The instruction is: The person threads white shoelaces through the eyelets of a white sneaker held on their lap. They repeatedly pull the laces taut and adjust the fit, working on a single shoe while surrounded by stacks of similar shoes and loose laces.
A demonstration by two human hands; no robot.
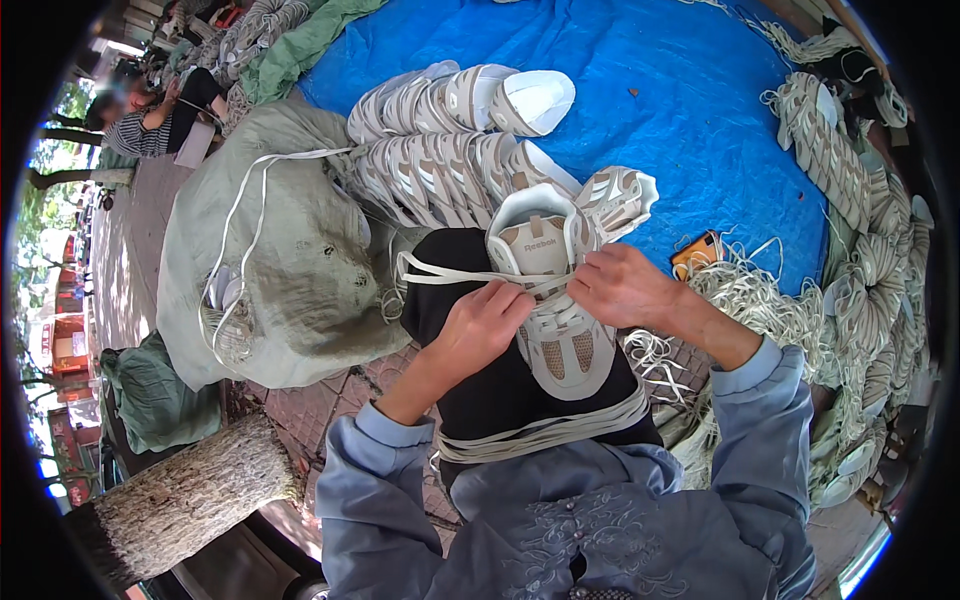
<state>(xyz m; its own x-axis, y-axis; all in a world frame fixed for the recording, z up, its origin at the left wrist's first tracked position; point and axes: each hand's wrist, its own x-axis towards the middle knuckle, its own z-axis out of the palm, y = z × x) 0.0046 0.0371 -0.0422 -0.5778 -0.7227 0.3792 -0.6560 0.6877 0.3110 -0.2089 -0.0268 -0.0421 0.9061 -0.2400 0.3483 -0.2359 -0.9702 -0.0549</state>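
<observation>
A white and beige sneaker rests on the black cloth over my lap, its toe toward me and its tongue upright. My left hand is closed at the left side of the lacing, fingers pinched on a flat white shoelace that trails out to the left. On the opposite side of the eyelets, my right hand is closed with its fingertips on the lacing; the exact strand is partly hidden. Below the sneaker's toe, a bundle of white laces stretches across my lap.
Rows of similar sneakers stand ahead on a blue tarp. A grey-green sack bulges at the left. An orange phone-like object lies by a lace heap. More shoes are piled right; a tree trunk is lower left.
</observation>
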